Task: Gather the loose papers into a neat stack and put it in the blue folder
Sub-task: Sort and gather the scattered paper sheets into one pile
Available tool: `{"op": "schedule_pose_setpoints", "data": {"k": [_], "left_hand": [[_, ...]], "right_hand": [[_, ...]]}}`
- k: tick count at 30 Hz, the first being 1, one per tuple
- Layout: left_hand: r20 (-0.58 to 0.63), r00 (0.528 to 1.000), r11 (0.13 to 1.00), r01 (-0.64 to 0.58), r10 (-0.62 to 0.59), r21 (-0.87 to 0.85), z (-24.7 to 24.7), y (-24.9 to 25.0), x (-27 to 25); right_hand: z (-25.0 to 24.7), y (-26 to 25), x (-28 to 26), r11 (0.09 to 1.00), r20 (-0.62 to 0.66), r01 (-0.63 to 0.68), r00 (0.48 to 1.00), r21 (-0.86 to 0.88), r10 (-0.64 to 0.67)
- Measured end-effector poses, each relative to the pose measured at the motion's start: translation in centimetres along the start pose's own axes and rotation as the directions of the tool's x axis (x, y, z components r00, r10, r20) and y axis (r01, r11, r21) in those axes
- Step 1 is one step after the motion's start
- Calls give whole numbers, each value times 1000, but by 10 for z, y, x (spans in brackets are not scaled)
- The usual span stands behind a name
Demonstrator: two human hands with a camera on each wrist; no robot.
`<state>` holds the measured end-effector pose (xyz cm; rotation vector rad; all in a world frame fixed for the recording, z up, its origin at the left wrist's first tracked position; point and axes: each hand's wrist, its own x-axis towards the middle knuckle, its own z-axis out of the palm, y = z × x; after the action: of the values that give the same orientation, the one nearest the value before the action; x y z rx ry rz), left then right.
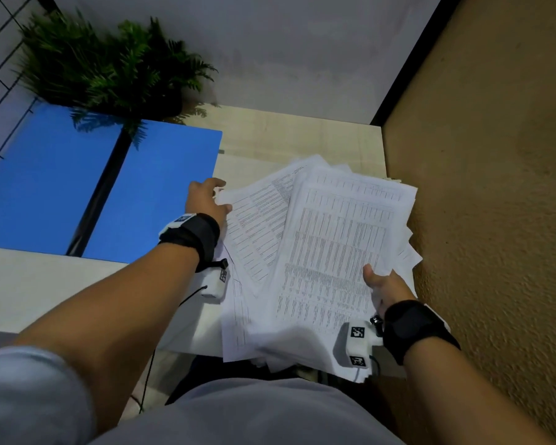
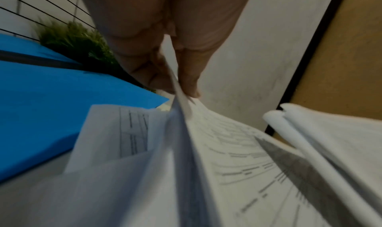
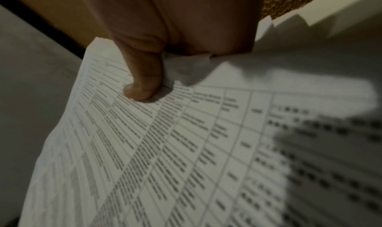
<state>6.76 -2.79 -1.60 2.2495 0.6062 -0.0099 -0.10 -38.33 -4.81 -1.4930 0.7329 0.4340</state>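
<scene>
A fanned, uneven bundle of printed papers is held over the right part of the desk, its sheets askew. My left hand pinches the bundle's left edge, thumb on top and fingers beneath, as the left wrist view shows at the papers. My right hand grips the right edge, with the thumb pressed on the top sheet and the fingers hidden underneath. The blue folder lies open flat at the left of the desk, with a dark spine down its middle; it shows too in the left wrist view as the folder.
A potted fern stands behind the folder against a wire grid. The pale desk ends at a grey back wall. A brown textured wall runs close along the right. The papers hang over the desk's front edge above my lap.
</scene>
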Motion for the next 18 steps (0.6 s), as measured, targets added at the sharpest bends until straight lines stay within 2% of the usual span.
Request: {"op": "schedule_pose_setpoints", "data": {"k": [2,3,6,8,11,15,16,17,18], "left_hand": [[-50,998,999,36,-38,-34,-6,-3,-10],[-27,997,997,66,-67,-32,-8,-6,-18],[169,976,990,136,-140,38,-5,-15,-50],[304,941,988,128,-150,90,-3,-25,-73],[534,838,980,6,-112,196,15,-30,-98],[702,692,979,37,-169,199,31,-24,-115],[709,681,979,59,-182,195,33,-20,-115],[696,694,980,73,-184,187,32,-15,-114],[656,731,980,98,-187,171,31,-10,-112]], "right_hand": [[0,-6,-1,998,-25,-30,999,-46,29],[-1,-6,1,997,-38,-43,998,-66,40],[2,-3,15,991,-82,-116,991,-70,110],[8,-2,15,984,-48,-147,989,-104,143],[18,-12,2,988,-27,-111,994,-109,108],[32,-14,2,984,-109,-46,994,-174,27],[35,-10,6,988,-107,-18,994,-155,1],[38,-7,4,988,-106,-19,994,-151,3],[40,-3,6,991,-100,-12,995,-136,-2]]}}
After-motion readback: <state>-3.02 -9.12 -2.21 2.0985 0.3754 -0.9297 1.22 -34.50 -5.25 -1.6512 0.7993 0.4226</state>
